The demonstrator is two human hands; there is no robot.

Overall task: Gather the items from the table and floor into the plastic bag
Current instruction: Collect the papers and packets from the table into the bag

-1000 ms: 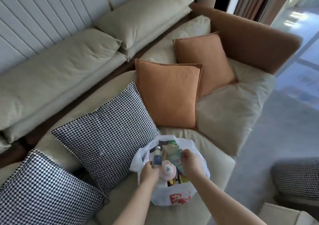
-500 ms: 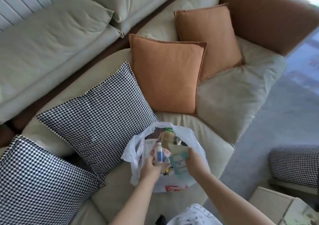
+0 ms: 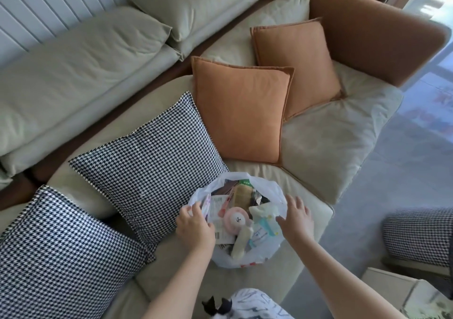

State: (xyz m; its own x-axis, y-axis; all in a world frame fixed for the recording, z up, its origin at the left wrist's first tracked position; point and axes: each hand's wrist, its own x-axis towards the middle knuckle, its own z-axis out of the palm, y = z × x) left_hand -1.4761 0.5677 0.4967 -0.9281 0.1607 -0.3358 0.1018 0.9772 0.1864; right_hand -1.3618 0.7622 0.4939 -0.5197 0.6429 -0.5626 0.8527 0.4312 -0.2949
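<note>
A white plastic bag [image 3: 269,189] stands open on the sofa seat in front of me, filled with several items. Among them are a round pink object [image 3: 235,220], a beige tube-shaped thing [image 3: 241,242], a light blue packet [image 3: 263,231] and paper-labelled packs. My left hand [image 3: 195,225] pinches the bag's left rim with curled fingers. At the bag's right rim lies my right hand [image 3: 295,217], fingers spread and fairly straight, touching the plastic and holding nothing.
Two houndstooth cushions [image 3: 152,162] lie left of the bag and two orange cushions [image 3: 239,113] behind it. The beige sofa [image 3: 331,142] has a brown armrest at the right. Grey floor and a houndstooth stool [image 3: 419,235] lie to the right.
Both hands have left the small bottle and packet inside the bag and moved out to its rim. The camera has tilted down slightly.
</note>
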